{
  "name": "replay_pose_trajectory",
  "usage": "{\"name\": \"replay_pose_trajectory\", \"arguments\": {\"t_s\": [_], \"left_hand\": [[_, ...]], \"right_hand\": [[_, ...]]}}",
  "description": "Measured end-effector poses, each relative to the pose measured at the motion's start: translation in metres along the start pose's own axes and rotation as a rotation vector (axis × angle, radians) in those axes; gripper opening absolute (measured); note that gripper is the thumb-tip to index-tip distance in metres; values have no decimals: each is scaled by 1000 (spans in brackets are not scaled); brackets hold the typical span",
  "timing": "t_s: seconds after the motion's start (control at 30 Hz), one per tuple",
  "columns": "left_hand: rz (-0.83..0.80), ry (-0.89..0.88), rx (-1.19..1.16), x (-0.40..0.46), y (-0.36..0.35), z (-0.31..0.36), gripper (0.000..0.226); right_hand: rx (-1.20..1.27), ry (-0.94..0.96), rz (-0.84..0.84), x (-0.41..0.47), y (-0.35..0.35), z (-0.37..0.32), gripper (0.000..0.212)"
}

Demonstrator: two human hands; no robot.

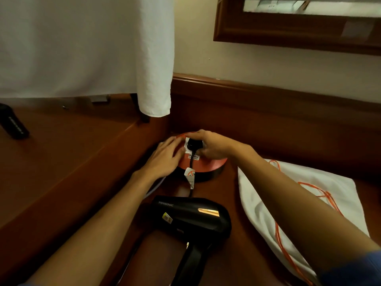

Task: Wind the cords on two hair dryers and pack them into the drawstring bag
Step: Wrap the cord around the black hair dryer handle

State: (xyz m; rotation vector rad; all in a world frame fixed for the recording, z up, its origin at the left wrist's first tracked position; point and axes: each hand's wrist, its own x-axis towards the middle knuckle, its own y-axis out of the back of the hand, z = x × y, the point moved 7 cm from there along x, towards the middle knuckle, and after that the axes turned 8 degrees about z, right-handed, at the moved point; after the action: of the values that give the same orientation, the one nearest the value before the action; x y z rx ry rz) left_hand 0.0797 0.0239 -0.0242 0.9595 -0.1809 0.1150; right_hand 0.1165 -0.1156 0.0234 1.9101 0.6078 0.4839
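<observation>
A black hair dryer (191,215) lies on the wooden surface near me, its handle pointing toward me. Its black cord (191,183), with a white tag on it, runs up to a black plug (192,145) seated in a round orange extension reel (208,166). My right hand (210,147) is closed around that plug. Flat on the reel's left side rests my left hand (165,157), fingers spread. A white drawstring bag (299,203) with orange strings lies to the right. At the far left edge a second black object (12,124), perhaps the other dryer, is partly cut off.
A raised wooden ledge (72,162) runs along the left, with a white cloth (82,48) hanging over it. A wooden wall rail (268,112) stands behind the reel, and a wood-framed window (288,34) sits at upper right.
</observation>
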Motion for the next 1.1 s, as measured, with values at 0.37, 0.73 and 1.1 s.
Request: {"name": "replay_pose_trajectory", "arguments": {"t_s": [0.37, 0.73, 1.1], "left_hand": [[-12, -73, 126, 6, 0, -5, 52], [28, 62, -127, -30, 52, 23, 37], [205, 161, -64, -226, 40, 75, 58]], "right_hand": [[-132, 72, 31, 4, 14, -6, 52], [-51, -116, 265, -96, 35, -17, 47], [125, -377, 255, -147, -29, 1, 43]]}}
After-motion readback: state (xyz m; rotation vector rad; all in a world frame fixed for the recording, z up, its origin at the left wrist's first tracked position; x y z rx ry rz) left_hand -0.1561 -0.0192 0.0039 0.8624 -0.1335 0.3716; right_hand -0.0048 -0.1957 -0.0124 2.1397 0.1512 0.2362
